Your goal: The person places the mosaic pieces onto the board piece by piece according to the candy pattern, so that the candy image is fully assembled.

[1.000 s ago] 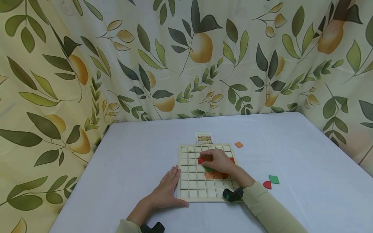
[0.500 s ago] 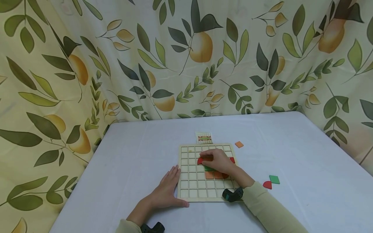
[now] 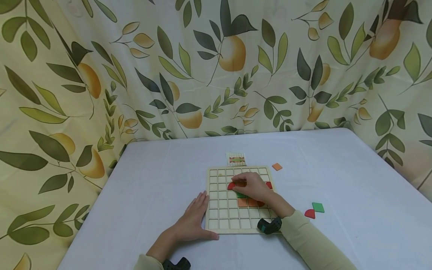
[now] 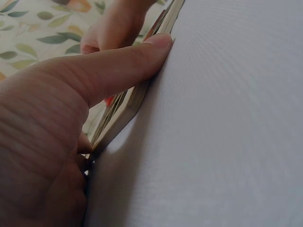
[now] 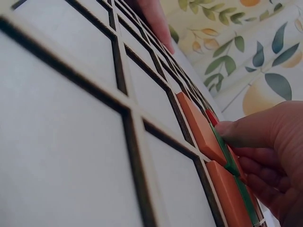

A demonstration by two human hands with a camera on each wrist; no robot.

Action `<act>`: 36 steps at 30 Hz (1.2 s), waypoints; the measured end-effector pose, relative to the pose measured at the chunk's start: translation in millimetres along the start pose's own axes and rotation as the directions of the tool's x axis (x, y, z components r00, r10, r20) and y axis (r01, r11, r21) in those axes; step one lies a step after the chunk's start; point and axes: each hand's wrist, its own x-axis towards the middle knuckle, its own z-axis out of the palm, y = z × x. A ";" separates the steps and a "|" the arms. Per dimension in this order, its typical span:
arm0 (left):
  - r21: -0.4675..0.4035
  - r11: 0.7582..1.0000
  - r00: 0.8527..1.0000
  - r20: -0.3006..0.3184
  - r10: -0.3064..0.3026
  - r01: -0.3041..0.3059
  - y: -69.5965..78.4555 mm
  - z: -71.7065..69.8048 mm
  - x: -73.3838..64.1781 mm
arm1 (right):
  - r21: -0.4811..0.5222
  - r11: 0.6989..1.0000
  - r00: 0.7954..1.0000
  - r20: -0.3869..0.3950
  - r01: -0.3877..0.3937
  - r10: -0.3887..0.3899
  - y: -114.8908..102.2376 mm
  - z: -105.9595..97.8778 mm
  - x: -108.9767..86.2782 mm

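The right hand has its thumb and fingers closed in a pinch on a smooth red piece with a curved edge, at the upper middle of a pale wooden grid board. The left hand is spread: straight fingers touch the board's left edge, thumb well apart at the near edge.

Beside one another on the board lie two flat, square orange tiles, with green just beyond them, partly hidden by the right hand. One more red piece shows near the right edge.

Three loose pieces lie right of the board: one orange square, one four-sided green piece and one red piece with a rounded side. One small printed card sits at the far edge. White cloth covers the table; behind hangs a fruit-and-leaf patterned curtain.
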 end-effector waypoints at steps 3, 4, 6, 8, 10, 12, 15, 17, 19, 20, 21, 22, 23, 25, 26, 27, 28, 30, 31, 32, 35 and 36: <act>0.003 1.000 1.000 0.000 -0.001 0.001 0.1 0.0 -0.3 | -0.004 1.000 1.000 -0.006 0.009 -0.009 1.5 1.0 0.1; 0.004 1.000 1.000 0.000 0.000 0.000 0.0 0.1 -0.3 | -0.004 1.000 1.000 -0.007 0.007 -0.007 1.9 1.2 0.1; 0.006 1.000 1.000 -0.001 0.005 -0.005 -0.1 0.2 -0.3 | -0.004 1.000 1.000 -0.010 0.003 -0.003 3.4 1.9 0.2; 0.008 1.000 1.000 -0.001 0.010 -0.010 -0.1 0.1 -0.2 | -0.001 1.000 1.000 -0.011 0.002 -0.002 4.2 1.9 0.2; 0.010 1.000 1.000 -0.002 0.015 -0.015 -0.2 0.1 -0.1 | 0.000 1.000 1.000 -0.011 0.006 -0.006 4.9 1.7 0.2; 0.008 1.000 1.000 -0.006 0.023 -0.023 0.0 -0.2 -0.2 | -0.011 1.000 1.000 -0.014 0.013 -0.013 4.9 1.6 0.1; 0.005 0.999 0.999 -0.012 0.032 -0.032 -0.3 -0.3 -0.2 | -0.028 1.000 1.000 -0.018 0.012 -0.013 4.2 1.6 0.1; 0.003 0.999 0.999 -0.016 0.037 -0.037 -0.4 -0.3 -0.3 | -0.039 0.999 1.000 -0.021 0.011 -0.012 3.5 1.7 0.0; 0.006 0.999 0.999 -0.018 0.037 -0.037 -0.8 0.0 -0.2 | -0.040 0.999 1.000 -0.023 0.003 -0.004 2.9 1.9 -0.1; 0.007 0.999 0.999 -0.020 0.038 -0.038 -0.7 0.0 -0.2 | -0.040 0.999 1.000 -0.024 -0.001 0.000 2.6 2.0 -0.1; 0.006 0.999 0.999 -0.020 0.037 -0.037 -0.7 0.1 -0.2 | -0.041 0.999 1.000 -0.024 -0.003 0.002 2.4 2.1 -0.2; 0.006 0.999 0.999 -0.020 0.038 -0.037 -0.4 0.2 -0.2 | -0.042 0.999 1.000 -0.026 -0.001 -0.001 2.5 1.9 -0.5; 0.004 0.999 0.999 -0.019 0.038 -0.038 -0.3 0.4 -0.1 | -0.042 0.999 1.000 -0.027 -0.005 0.004 2.5 1.8 -0.7; 0.002 0.999 0.999 -0.015 0.035 -0.035 0.2 0.6 -0.1 | -0.037 0.999 1.000 -0.027 -0.009 0.008 2.5 1.1 -1.6; 0.003 0.999 0.999 -0.013 0.034 -0.034 0.5 0.6 0.0 | -0.031 0.999 1.000 -0.029 -0.006 0.005 2.6 0.9 -2.1; 0.003 0.999 0.999 -0.011 0.033 -0.032 0.6 0.7 0.1 | -0.026 1.000 1.000 -0.030 0.000 0.000 2.9 0.6 -2.6; 0.005 0.999 0.999 -0.010 0.032 -0.032 0.7 0.6 0.2 | -0.022 1.000 0.999 -0.032 0.004 -0.005 3.2 0.2 -3.3; 0.006 0.999 0.999 -0.008 0.033 -0.033 1.0 0.6 0.2 | -0.012 1.000 0.999 -0.033 0.008 -0.008 2.4 -1.3 -5.2; 0.005 0.999 0.999 -0.007 0.033 -0.033 1.0 0.5 0.0 | -0.011 1.000 0.999 -0.034 0.013 -0.014 2.1 -2.1 -6.3; 0.004 0.999 0.999 -0.007 0.032 -0.032 1.2 0.3 -0.1 | -0.015 1.000 0.999 -0.037 0.023 -0.023 2.1 -2.9 -7.4; -0.002 0.999 0.999 -0.007 0.032 -0.032 0.6 0.1 -0.6 | -0.033 0.999 0.999 -0.047 0.020 -0.022 -0.1 -6.2 -10.9; -0.002 1.000 1.000 -0.008 0.030 -0.030 0.5 -0.1 -0.9 | -0.045 0.999 0.999 -0.049 0.020 -0.022 -0.3 -7.1 -11.9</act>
